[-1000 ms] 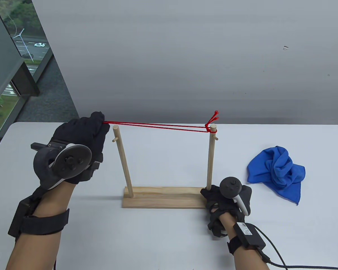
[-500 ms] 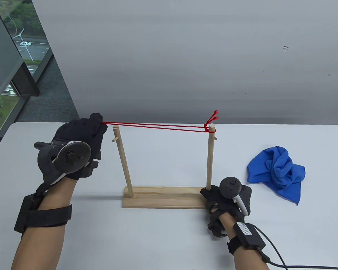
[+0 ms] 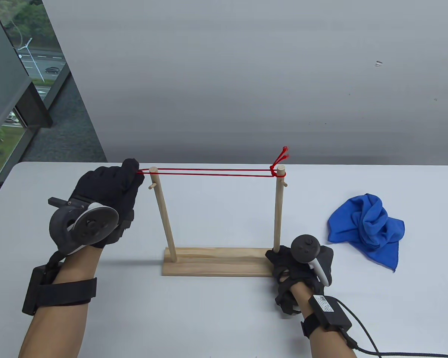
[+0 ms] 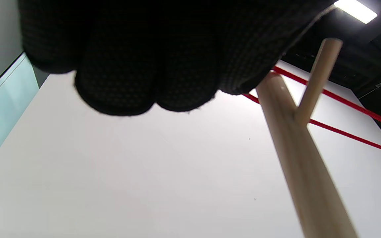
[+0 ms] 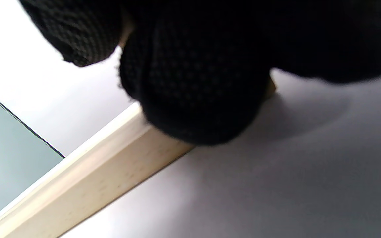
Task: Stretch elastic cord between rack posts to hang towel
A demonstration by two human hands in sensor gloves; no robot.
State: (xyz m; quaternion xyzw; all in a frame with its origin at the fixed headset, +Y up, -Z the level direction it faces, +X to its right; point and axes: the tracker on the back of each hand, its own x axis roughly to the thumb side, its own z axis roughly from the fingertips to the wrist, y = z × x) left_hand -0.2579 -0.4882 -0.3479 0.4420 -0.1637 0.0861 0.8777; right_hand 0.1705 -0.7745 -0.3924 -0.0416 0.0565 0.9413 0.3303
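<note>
Tension in the red cord (image 3: 209, 172), pinched by the left hand (image 3: 108, 186) straddling the left post (image 3: 154, 170), could snap it free if grip slips, while the right hand (image 3: 298, 264) presses the base (image 3: 216, 263).

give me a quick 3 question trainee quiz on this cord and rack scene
1. True or false: the red elastic cord is tied at the right post.
2. Which hand pulls the cord's free end? A) left hand B) right hand
3. Fill in: the blue towel lies on the ____.

Key: 1 true. 2 A; the right hand rests on the wooden base. 3 table.
</note>
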